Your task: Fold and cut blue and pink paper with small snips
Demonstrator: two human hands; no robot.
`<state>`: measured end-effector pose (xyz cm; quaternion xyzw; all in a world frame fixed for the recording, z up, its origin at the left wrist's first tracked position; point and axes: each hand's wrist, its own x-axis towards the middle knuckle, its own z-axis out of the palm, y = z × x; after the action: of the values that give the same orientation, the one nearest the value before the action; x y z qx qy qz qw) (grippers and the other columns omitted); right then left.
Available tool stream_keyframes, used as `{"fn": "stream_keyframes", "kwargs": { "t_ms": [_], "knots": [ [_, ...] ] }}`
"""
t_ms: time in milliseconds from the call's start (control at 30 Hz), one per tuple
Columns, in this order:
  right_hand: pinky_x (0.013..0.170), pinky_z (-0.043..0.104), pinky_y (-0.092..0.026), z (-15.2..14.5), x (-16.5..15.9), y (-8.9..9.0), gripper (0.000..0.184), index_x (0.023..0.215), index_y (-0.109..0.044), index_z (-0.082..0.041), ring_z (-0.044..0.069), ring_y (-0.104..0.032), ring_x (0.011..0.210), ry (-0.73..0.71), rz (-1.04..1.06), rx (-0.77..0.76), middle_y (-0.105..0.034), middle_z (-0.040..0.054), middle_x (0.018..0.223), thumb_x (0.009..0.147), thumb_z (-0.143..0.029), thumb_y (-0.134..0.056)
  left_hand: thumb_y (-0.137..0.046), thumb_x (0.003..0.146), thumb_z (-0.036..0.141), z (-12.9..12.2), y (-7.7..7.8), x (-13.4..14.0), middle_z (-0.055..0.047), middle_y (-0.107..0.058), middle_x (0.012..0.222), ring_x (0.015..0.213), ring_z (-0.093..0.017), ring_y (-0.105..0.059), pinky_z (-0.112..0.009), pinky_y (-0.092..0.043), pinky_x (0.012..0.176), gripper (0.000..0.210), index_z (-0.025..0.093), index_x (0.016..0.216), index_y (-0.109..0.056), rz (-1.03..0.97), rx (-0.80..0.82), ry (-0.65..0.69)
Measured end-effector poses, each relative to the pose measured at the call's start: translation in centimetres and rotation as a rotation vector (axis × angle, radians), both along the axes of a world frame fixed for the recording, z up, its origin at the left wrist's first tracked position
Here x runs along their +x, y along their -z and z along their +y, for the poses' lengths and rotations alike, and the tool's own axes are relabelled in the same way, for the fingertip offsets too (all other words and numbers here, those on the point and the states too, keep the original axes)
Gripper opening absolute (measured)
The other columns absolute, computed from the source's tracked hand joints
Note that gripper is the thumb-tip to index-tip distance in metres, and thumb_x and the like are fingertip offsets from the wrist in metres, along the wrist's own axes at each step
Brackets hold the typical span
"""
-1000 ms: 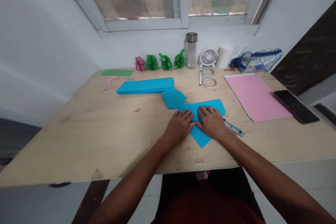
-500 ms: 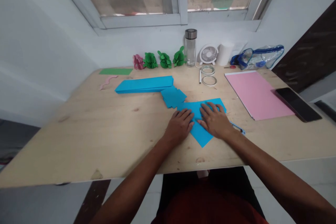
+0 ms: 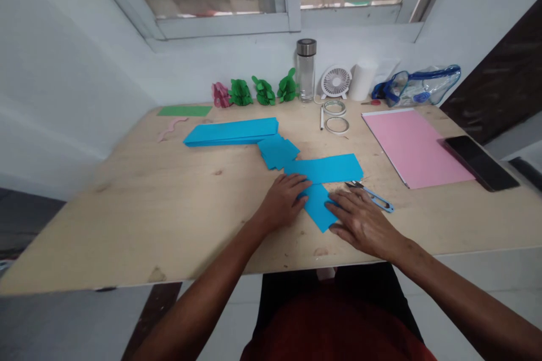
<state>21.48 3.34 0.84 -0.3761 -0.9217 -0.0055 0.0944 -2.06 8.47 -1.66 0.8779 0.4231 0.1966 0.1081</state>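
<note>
Blue paper piece (image 3: 320, 208) is lying flat on the wooden surface (image 3: 169, 208), in front of the person, one corner pointing back at them. Left hand (image 3: 283, 202) is palm-down on its left side, grip loose, fingers stretched out. Right hand (image 3: 363, 221) is over at its right edge, grip relaxed too, fingers laid out flat and a bit spread. Just past it there's a blue strip (image 3: 326, 169), with a messy pile of blue squares (image 3: 278, 152) by the strip's left end. Light-blue snips (image 3: 378, 200) lie just beside the right hand.
</note>
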Motion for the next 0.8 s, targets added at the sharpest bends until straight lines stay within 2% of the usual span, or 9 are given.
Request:
{"fn": "stream_keyframes", "kwargs": {
  "t_ms": [133, 200, 433, 633, 800],
  "knots": [
    [0.091, 0.047, -0.04, 0.2, 0.4, 0.4, 0.04, 0.126, -0.054, -0.013, 0.031, -0.052, 0.113, 0.089, 0.025, 0.036, -0.06, 0.0176, 0.122, 0.089, -0.028, -0.052, -0.054, 0.083, 0.024, 0.1, 0.0, -0.3, -0.01, -0.058, 0.128, 0.121, -0.025, -0.05, -0.048, -0.038, 0.103, 0.039, 0.02, 0.122, -0.057, -0.007, -0.022, 0.02],
    [0.089, 0.046, -0.041, 0.3, 0.4, 0.3, 0.038, 0.124, -0.056, -0.013, 0.031, -0.054, 0.111, 0.091, 0.019, 0.042, -0.061, 0.0172, 0.119, 0.09, -0.028, -0.052, -0.057, 0.082, 0.025, 0.2, -0.1, -0.5, -0.01, -0.057, 0.128, 0.122, -0.026, -0.049, -0.049, -0.037, 0.104, 0.043, 0.021, 0.124, -0.055, 0.014, -0.032, 0.046],
    [0.088, 0.042, -0.041, 1.5, 0.6, -0.4, 0.024, 0.111, -0.063, -0.017, 0.024, -0.058, 0.096, -0.075, -0.068, 0.044, -0.066, 0.0105, 0.101, 0.093, -0.02, -0.048, -0.068, 0.078, 0.038, 0.9, -0.5, -1.4, -0.011, -0.055, 0.131, 0.125, -0.03, -0.046, -0.048, -0.038, 0.103, 0.049, 0.023, 0.123, -0.056, 0.119, -0.063, 0.169],
    [0.083, 0.041, -0.039, 3.0, 1.4, -0.4, 0.029, 0.11, -0.063, -0.014, 0.022, -0.057, 0.086, -0.275, -0.195, 0.14, -0.067, 0.0099, 0.092, 0.095, -0.012, -0.039, -0.064, 0.081, 0.039, 1.1, -0.4, -1.4, -0.01, -0.056, 0.131, 0.124, -0.029, -0.047, -0.048, -0.039, 0.102, 0.04, 0.025, 0.119, -0.06, 0.162, -0.028, 0.198],
    [0.078, 0.038, -0.039, 3.6, 1.5, -0.3, 0.031, 0.105, -0.064, -0.013, 0.021, -0.055, 0.079, -0.327, -0.262, 0.228, -0.065, 0.009, 0.087, 0.096, -0.012, -0.034, -0.063, 0.081, 0.041, 0.8, -0.5, -1.3, -0.009, -0.055, 0.132, 0.125, -0.029, -0.046, -0.047, -0.038, 0.102, 0.038, 0.025, 0.116, -0.062, 0.188, -0.016, 0.191]
  ]
}}
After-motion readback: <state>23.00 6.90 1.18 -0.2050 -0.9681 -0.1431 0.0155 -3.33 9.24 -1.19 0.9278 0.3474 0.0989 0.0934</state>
